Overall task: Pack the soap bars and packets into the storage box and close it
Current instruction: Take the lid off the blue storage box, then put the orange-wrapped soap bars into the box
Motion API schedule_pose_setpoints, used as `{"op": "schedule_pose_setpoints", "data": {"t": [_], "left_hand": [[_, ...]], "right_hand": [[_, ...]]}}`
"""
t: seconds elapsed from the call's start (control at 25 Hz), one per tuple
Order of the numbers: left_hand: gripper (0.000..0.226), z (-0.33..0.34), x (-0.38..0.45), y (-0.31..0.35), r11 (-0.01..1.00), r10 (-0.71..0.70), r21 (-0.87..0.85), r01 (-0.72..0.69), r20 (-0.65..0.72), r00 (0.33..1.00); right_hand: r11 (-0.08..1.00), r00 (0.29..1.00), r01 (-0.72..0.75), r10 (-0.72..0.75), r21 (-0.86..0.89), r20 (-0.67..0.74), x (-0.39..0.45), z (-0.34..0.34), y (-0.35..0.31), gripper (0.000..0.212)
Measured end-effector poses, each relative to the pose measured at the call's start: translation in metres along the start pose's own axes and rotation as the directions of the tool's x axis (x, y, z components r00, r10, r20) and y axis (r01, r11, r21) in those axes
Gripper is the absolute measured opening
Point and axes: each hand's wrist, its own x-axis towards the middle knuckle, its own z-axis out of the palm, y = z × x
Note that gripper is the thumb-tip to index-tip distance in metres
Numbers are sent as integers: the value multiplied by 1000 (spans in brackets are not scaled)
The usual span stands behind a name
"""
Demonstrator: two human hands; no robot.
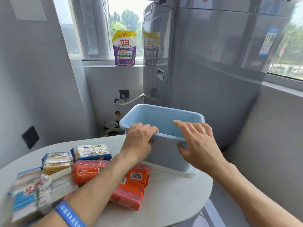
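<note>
A light blue storage box [165, 154] stands open and looks empty at the far right of a round white table [172, 197]. A white lid [183, 172] appears to lie under it. My left hand [139, 138] grips the box's near rim at its left end. At the rim's right end my right hand [198, 145] has its fingers spread, thumb against the front wall. Orange soap packets [136, 181] and a pink one [126, 199] lie in front of the box. Blue and yellow soap packs [57, 161] and white packs [29, 192] lie at the left.
A grey washing machine [205, 63] rises right behind the box. A purple detergent pouch [124, 48] stands on the window sill. A wall socket [124, 94] and a white hose [131, 100] are on the wall below the sill.
</note>
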Motion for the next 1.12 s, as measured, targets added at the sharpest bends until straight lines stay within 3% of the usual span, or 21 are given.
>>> {"op": "schedule_pose_setpoints", "data": {"t": [0.08,0.12,0.2,0.36,0.48,0.64,0.8,0.88,0.96,1.0,1.04,1.08,1.12], "left_hand": [[23,2,-3,-11,1000,20,-1,-20,16,1000],[26,0,-4,-22,1000,-17,12,17,18,1000],[30,-5,-7,-49,995,-96,-4,97,73,993],[26,-7,-9,-65,984,-73,-148,96,154,985],[21,-11,0,-61,982,-88,-146,118,202,975],[27,-23,-3,-65,994,-11,-99,55,397,918],[22,-29,-11,-52,992,-15,-109,55,338,941],[39,-32,-31,-51,993,-41,-100,59,173,984],[37,-39,-61,-54,986,-54,-156,56,21,998],[33,-40,-78,-57,986,-4,-164,15,64,998],[36,-40,-93,-59,988,56,-152,-25,207,977],[49,-39,-105,-60,992,100,-111,-60,407,908],[65,-37,-113,-61,993,111,-39,-109,595,796]], "right_hand": [[998,988,37,-30,-42,150,1,5,6,16],[998,986,49,-41,-44,160,4,7,11,15],[997,984,62,-55,-35,172,9,7,20,22],[998,970,67,-63,-10,234,16,8,27,26],[996,951,76,-87,50,297,22,5,31,32],[991,923,74,-110,109,369,15,-1,35,44],[998,884,35,-60,61,464,15,-13,27,33],[992,934,89,-114,88,338,9,-20,15,16],[957,980,177,-192,228,48,0,-18,-13,24],[921,972,235,-231,309,-50,-3,-14,-34,21],[892,960,274,-277,359,-44,-4,-4,-53,17],[878,944,277,-324,391,60,-4,8,-72,16],[883,905,258,-363,393,221,-2,23,-88,22]]}}
